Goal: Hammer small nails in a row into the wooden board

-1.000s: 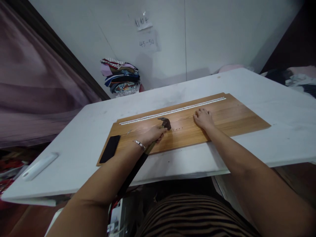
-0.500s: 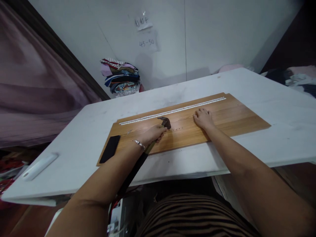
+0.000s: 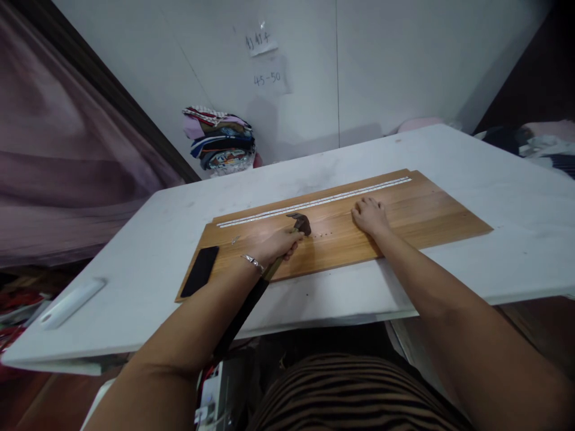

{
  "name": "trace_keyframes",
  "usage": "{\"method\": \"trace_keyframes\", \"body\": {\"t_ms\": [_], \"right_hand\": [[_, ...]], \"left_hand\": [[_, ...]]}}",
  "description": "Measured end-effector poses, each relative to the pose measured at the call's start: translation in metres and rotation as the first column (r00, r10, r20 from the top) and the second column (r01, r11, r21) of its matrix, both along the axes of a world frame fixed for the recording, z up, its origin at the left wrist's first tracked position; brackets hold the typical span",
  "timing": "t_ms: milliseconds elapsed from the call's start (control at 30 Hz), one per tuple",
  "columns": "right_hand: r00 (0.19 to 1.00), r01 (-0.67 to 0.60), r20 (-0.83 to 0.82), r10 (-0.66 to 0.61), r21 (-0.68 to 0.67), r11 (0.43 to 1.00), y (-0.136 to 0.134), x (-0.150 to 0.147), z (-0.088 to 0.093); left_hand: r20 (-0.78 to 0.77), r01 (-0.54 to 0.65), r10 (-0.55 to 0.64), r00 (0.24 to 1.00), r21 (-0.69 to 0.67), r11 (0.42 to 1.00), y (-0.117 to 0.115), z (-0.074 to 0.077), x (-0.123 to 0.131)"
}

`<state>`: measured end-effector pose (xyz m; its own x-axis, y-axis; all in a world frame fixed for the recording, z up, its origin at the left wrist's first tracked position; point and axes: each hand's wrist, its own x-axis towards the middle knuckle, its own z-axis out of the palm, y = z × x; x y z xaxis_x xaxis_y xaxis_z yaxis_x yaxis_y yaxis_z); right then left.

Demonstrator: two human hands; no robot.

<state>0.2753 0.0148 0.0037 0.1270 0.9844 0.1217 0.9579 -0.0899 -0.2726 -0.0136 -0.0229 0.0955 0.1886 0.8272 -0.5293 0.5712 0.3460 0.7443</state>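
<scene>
My left hand (image 3: 284, 242) is closed round the upper handle of a claw hammer (image 3: 303, 224), just below its dark head. The handle slants down toward my body, its black lower end beneath my forearm. The hammer head is over a wooden board (image 3: 431, 215), beside a short row of small nail-like points (image 3: 326, 234). Whether the head touches the board I cannot tell. My right hand (image 3: 371, 215) rests palm down on the board, right of that row, fingers apart and slightly bent, holding nothing. A few loose nails (image 3: 235, 240) lie on the board's left part.
A black phone-like slab (image 3: 200, 270) lies on the board's left end. Along its far side runs a silvery strip (image 3: 314, 202). The white table (image 3: 135, 251) carries a white elongated object (image 3: 74, 304) at the left. Folded cloths (image 3: 220, 140) are stacked behind, against the wall.
</scene>
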Motion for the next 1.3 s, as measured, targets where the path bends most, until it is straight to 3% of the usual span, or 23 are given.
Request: {"method": "trace_keyframes", "body": {"t_ms": [867,1067,1300], "right_hand": [[1.000,0.000,-0.001,0.000,0.019,1.000,0.003,0.002,-0.005],[1.000,0.001,-0.006,-0.001,0.024,1.000,0.004,0.003,-0.006],[0.995,0.001,-0.102,0.008,0.083,0.997,0.006,0.007,-0.010]], "left_hand": [[0.007,-0.014,0.014,1.000,-0.017,1.000,-0.001,-0.005,0.001],[0.064,-0.031,0.033,0.997,-0.035,0.999,-0.001,0.008,0.002],[0.166,-0.119,0.139,0.976,-0.126,0.985,0.002,0.026,0.008]]}}
